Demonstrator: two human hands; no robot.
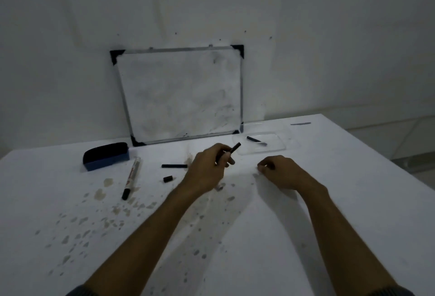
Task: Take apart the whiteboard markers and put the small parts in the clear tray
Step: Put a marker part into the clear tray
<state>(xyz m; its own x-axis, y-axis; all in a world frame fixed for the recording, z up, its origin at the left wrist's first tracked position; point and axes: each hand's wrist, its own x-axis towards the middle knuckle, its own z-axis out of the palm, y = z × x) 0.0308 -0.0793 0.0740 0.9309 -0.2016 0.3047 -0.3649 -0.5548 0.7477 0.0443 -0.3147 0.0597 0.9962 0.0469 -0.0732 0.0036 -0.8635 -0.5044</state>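
My left hand (pixel 207 168) grips a thin black marker part (pixel 231 151) that points up and right toward the clear tray (pixel 277 152). A black part (pixel 253 139) and a small bluish piece (pixel 263 144) lie in that tray. My right hand (pixel 280 171) rests on the table with curled fingers; whether it holds anything is hidden. A whole white marker with a black cap (pixel 131 178) lies to the left. A black tube (pixel 174 166) and a small black cap (pixel 168 179) lie on the table beside my left hand.
A blue and black eraser (pixel 106 156) sits at the back left. A small whiteboard (pixel 181 95) leans on the wall behind. The white table (pixel 329 213) is stained with brownish spots at the front left. A small blue strip (pixel 300 123) lies at the far right.
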